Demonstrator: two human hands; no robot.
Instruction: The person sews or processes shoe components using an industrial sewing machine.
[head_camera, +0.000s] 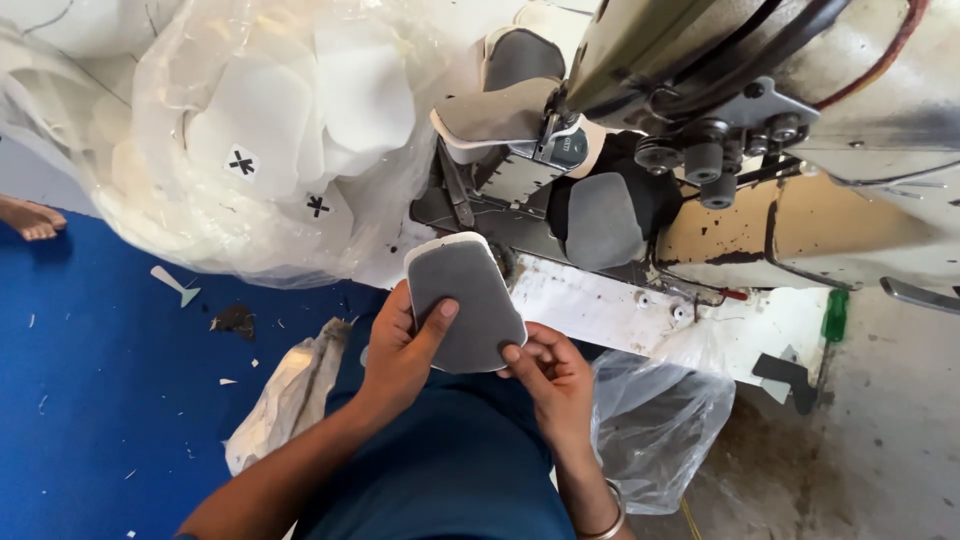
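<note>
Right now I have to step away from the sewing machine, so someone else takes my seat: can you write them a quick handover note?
Left hand: grips the grey padded piece from its left edge, thumb on top.
Right hand: pinches its lower right corner.
The piece is held over the lap, short of the sewing machine.
Similar grey pieces lie at the machine; the clear bag of white cut pieces sits to the left.
Done: piece picked up. Left: it is not yet at the machine.

A large clear plastic bag (250, 140) of white pieces sits upper left; a smaller clear bag (655, 420) lies lower right.
</note>
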